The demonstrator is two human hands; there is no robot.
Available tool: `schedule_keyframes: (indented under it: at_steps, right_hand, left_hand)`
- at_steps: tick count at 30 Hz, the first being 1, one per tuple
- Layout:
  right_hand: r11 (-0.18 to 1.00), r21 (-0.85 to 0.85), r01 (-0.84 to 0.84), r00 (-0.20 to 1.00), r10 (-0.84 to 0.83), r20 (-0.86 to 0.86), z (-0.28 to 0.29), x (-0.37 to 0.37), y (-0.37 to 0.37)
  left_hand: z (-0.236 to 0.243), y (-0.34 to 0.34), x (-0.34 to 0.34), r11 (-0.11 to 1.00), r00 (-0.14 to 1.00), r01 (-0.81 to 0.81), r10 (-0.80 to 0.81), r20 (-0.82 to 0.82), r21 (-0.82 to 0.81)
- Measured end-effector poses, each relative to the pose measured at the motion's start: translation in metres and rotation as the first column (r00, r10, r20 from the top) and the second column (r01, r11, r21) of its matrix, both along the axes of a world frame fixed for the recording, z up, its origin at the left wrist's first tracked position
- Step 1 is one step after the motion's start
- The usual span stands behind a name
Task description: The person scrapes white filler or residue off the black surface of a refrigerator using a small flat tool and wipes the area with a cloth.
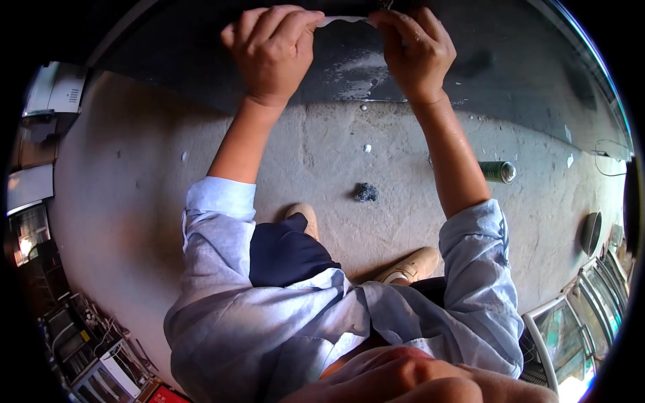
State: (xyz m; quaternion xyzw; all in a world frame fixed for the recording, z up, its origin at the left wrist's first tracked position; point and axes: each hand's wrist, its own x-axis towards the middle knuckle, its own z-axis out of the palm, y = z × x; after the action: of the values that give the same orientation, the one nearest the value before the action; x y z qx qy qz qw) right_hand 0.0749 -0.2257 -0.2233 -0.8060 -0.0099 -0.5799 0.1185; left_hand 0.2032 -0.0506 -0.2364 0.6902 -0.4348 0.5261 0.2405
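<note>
A thin, pale strip (345, 19) stretches between my two hands at the top of the view. My left hand (274, 52) is closed, pinching the strip's left end. At the other end, my right hand (418, 55) has its fingers closed on the strip. Whether it is cloth, film or tape I cannot tell. Both hands are in front of a large dark panel (201, 64). White, foamy smears (363, 72) mark the panel's surface between my wrists. A dark object, partly cut off, shows at the top edge beside my right fingers.
On the concrete floor (295, 154) lie a dark, crumpled clump (365, 192) and small white blobs. A green can (496, 172) lies right of my right forearm. A dark round pan-like object (591, 233) and framed glass panels (568, 336) stand at right. Appliances (64, 87) and clutter line the left.
</note>
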Motion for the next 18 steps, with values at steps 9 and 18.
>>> schedule_keyframes:
  at_steps: [9,18]
  right_hand:
    - [0.991,0.132,-0.008,0.999,0.014,-0.045,0.02,0.0,0.006]
    - [0.999,0.043,0.028,0.998,-0.026,-0.051,0.008,-0.003,0.003]
  left_hand:
    - [0.014,-0.001,0.0,1.0,1.0,-0.006,0.006,-0.005,0.013]
    - [0.014,-0.003,-0.003,0.999,0.999,0.016,-0.014,0.033,-0.037]
